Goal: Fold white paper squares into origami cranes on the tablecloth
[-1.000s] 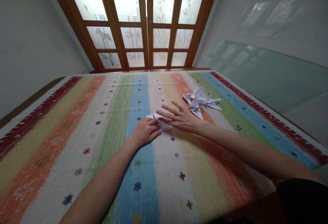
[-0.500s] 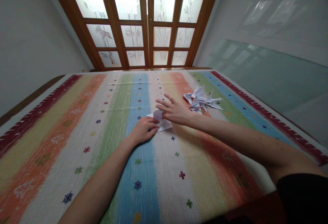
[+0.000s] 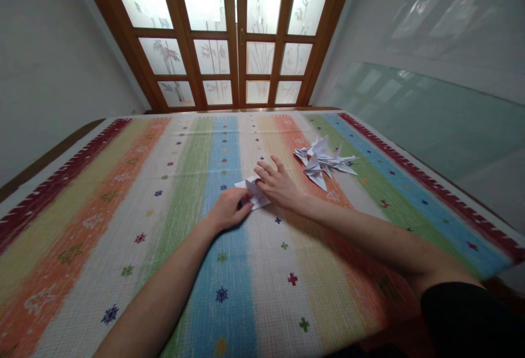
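Observation:
A small white folded paper [image 3: 249, 187] lies on the striped cloth near the table's middle. My left hand [image 3: 229, 209] is curled, pressing the paper's near edge with its fingertips. My right hand [image 3: 278, 183] rests on the paper's right side, fingers bent and slightly spread, pushing down on a fold. Part of the paper is hidden under both hands.
A pile of several finished white paper cranes [image 3: 324, 162] lies to the right of my right hand. The table carries a multicoloured striped cloth [image 3: 164, 270]. Wooden doors with frosted glass [image 3: 229, 35] stand behind the table; a wall runs along the right.
My right hand has drawn back from hovering with spread fingers and come down onto the paper's right side. My left hand has stayed on the paper.

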